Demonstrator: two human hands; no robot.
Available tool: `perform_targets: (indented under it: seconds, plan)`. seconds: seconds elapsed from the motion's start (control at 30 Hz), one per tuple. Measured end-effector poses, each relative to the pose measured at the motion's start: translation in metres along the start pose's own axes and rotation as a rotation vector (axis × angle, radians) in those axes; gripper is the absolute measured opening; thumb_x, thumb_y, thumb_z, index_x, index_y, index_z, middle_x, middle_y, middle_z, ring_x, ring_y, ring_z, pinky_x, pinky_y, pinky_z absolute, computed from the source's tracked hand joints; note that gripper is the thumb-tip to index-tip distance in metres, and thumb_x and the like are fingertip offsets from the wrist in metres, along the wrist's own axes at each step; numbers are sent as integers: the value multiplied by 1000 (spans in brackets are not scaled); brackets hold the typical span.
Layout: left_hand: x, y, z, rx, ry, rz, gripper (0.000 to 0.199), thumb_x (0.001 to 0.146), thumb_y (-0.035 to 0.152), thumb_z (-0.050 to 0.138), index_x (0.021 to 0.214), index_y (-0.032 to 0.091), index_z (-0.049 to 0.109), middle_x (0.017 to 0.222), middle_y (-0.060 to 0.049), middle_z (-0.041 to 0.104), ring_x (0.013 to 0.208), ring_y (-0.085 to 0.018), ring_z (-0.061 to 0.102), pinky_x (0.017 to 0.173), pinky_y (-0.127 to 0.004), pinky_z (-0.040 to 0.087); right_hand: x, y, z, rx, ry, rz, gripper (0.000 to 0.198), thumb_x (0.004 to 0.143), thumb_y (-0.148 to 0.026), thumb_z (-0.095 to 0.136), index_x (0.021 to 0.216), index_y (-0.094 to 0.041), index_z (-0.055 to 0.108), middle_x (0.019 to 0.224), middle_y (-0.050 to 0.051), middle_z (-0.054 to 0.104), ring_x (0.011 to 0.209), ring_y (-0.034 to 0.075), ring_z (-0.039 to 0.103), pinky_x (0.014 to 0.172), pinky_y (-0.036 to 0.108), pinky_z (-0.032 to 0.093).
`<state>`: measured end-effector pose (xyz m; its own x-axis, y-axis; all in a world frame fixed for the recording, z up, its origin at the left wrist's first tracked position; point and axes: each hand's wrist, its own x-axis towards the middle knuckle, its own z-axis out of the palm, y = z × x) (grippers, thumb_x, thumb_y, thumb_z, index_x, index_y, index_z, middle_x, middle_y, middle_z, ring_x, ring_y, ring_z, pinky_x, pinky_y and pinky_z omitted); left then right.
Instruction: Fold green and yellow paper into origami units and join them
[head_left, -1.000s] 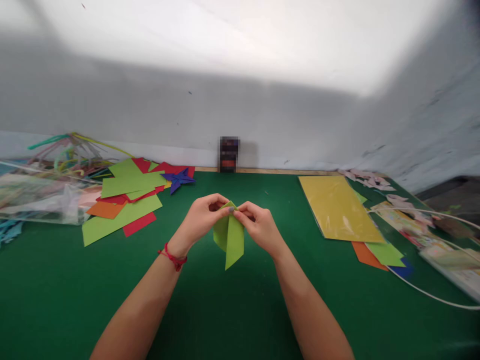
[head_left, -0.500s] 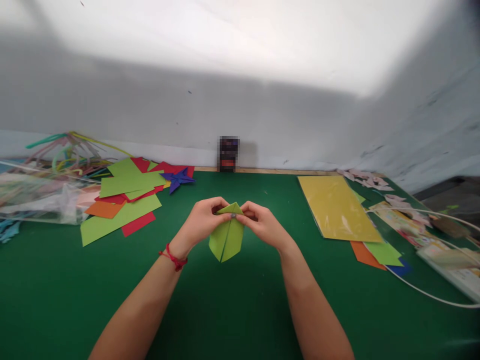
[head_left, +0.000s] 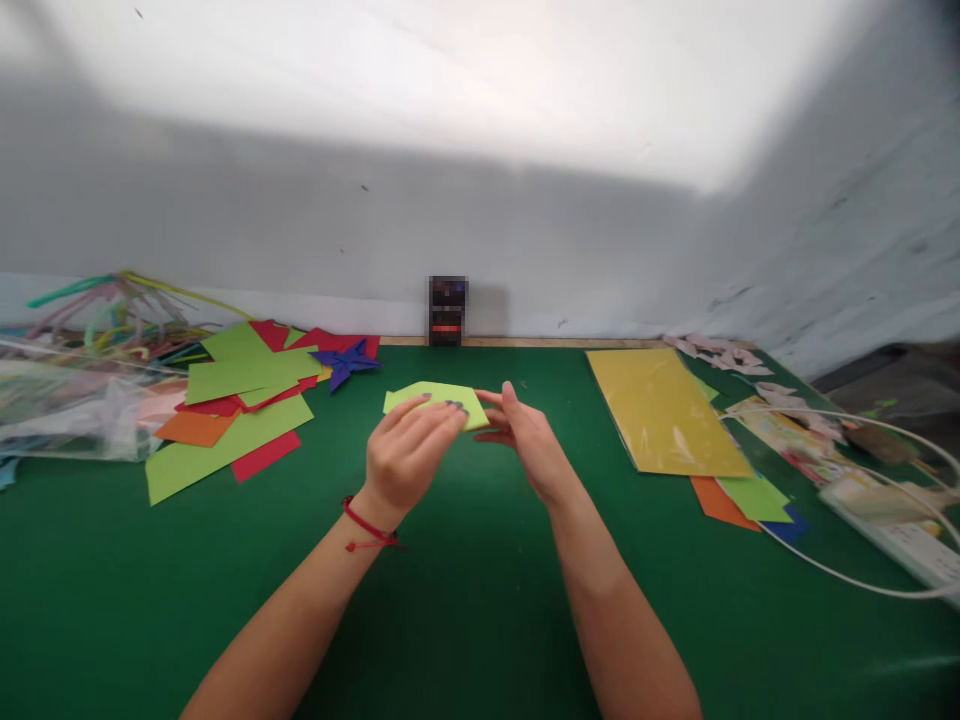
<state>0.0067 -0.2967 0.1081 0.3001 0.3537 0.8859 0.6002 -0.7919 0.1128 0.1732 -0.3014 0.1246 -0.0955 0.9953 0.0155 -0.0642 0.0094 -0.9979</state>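
A folded light-green sheet of paper (head_left: 442,392) is held above the table, turned sideways with its tip to the right. My left hand (head_left: 411,448) grips it from the near side, its fingers lying across the front face and its thumb hidden. Beside the right tip is my right hand (head_left: 529,440), thumb raised and fingers apart. Its fingertips reach close to the paper's edge; whether they touch it I cannot tell. A red cord bracelet circles my left wrist.
Green, red and orange paper sheets (head_left: 247,375) lie at the left with a blue folded paper star (head_left: 346,364). Beyond them are a clear plastic bag (head_left: 82,425) and colourful strips. A yellow paper pack (head_left: 667,415) and a white cable (head_left: 840,582) are at the right.
The green paper has turned from upright, point away from me, to sideways. My right hand has released its pinch and opened, while my left hand now lies across the paper's face.
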Motion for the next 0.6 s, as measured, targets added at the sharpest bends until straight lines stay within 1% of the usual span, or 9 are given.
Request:
perform_targets:
  seconds: [0.07, 0.13, 0.2, 0.23, 0.3, 0.37, 0.43, 0.53, 0.6]
  plan:
    - [-5, -1, 7, 32, -76, 203, 29, 83, 7, 54, 107, 21, 61, 101, -2, 70, 99, -15, 63, 100, -35, 40, 0, 2, 1, 118, -44, 21, 35, 81, -47, 53, 98, -19, 66, 89, 6, 68, 79, 17, 63, 70, 31, 50]
    - [-6, -2, 14, 38, -152, 203, 35, 85, 5, 49, 115, 21, 56, 112, -3, 66, 113, -17, 55, 107, -40, 32, 2, 5, 0, 176, 37, -53, 24, 77, -38, 63, 92, -20, 66, 87, 3, 68, 79, 15, 62, 71, 28, 49]
    - [-3, -1, 20, 0, -161, 32, 40, 88, 4, 40, 121, 22, 52, 126, -6, 57, 126, -20, 42, 109, -47, 25, 6, 8, -3, 231, 154, -119, 19, 78, -35, 62, 90, -21, 64, 86, 1, 68, 79, 14, 62, 71, 26, 48]
    - [-2, 0, 21, -40, -128, -89, 41, 88, 4, 37, 124, 22, 49, 133, -7, 51, 130, -21, 36, 109, -49, 23, 8, 9, -5, 260, 194, -137, 19, 80, -35, 60, 92, -21, 63, 87, 1, 68, 80, 14, 62, 71, 27, 49]
    - [2, 5, 23, -159, 13, -361, 41, 89, 11, 40, 128, 22, 43, 141, -10, 38, 133, -23, 30, 108, -49, 27, 11, 11, -6, 313, 238, -156, 19, 81, -36, 57, 94, -21, 60, 90, 2, 68, 83, 15, 62, 73, 29, 49]
    - [4, 11, 24, -352, 107, -621, 43, 87, 21, 49, 129, 22, 39, 136, -13, 44, 127, -23, 40, 102, -45, 37, 12, 12, -2, 354, 264, -172, 18, 82, -35, 56, 94, -21, 57, 92, 3, 67, 87, 16, 62, 75, 30, 48]
    - [6, 18, 24, -599, 42, -805, 42, 83, 28, 57, 122, 20, 44, 117, -12, 59, 109, -22, 56, 91, -40, 47, 11, 13, 6, 379, 281, -187, 17, 83, -35, 55, 94, -22, 53, 92, 2, 67, 88, 16, 62, 77, 31, 48]
    - [8, 23, 23, -869, -110, -942, 32, 78, 34, 62, 105, 18, 56, 99, -8, 66, 94, -21, 63, 84, -36, 50, 7, 18, 24, 367, 260, -172, 16, 84, -35, 52, 93, -22, 50, 92, 3, 67, 90, 17, 63, 78, 32, 49]
    - [11, 20, 19, -922, -82, -1007, 28, 80, 35, 58, 101, 17, 59, 99, -8, 66, 94, -20, 62, 83, -34, 50, 4, 20, 34, 340, 205, -146, 15, 83, -35, 52, 90, -21, 50, 92, 4, 67, 90, 17, 63, 79, 33, 49]
